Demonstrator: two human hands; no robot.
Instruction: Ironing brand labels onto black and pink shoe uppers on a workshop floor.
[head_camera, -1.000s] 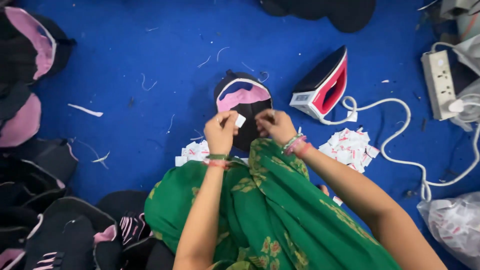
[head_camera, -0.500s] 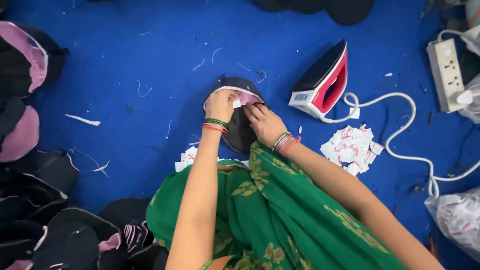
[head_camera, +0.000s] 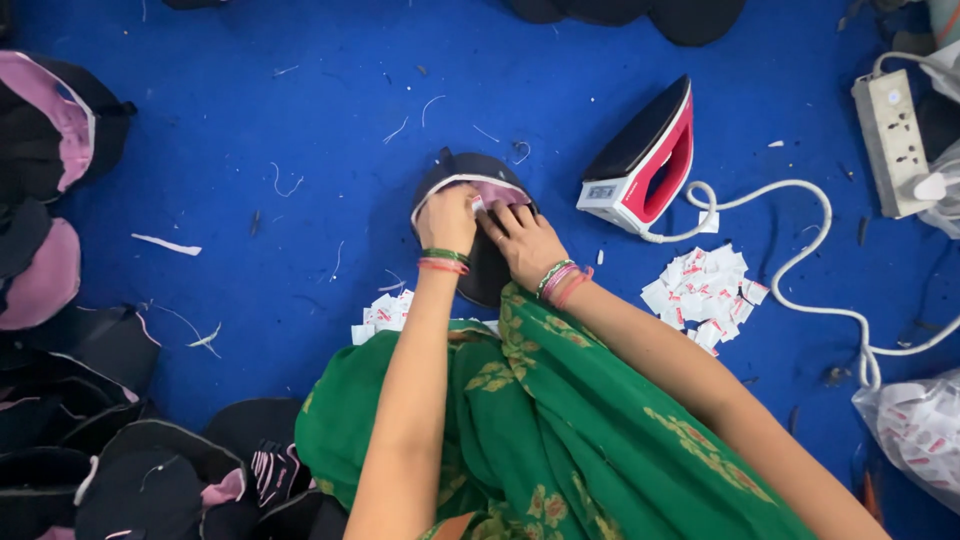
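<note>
Black cap piece (head_camera: 480, 270) lies under both hands, left (head_camera: 450, 218) and right (head_camera: 525, 240), fingers pressing its label (head_camera: 478, 205).

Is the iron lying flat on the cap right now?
No, the iron stands on the blue floor, apart from the cap under both hands.

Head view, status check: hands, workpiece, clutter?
Left hand and right hand both pressing a small white label onto black cap piece. Iron parked clear, right. Loose labels alongside.
</note>
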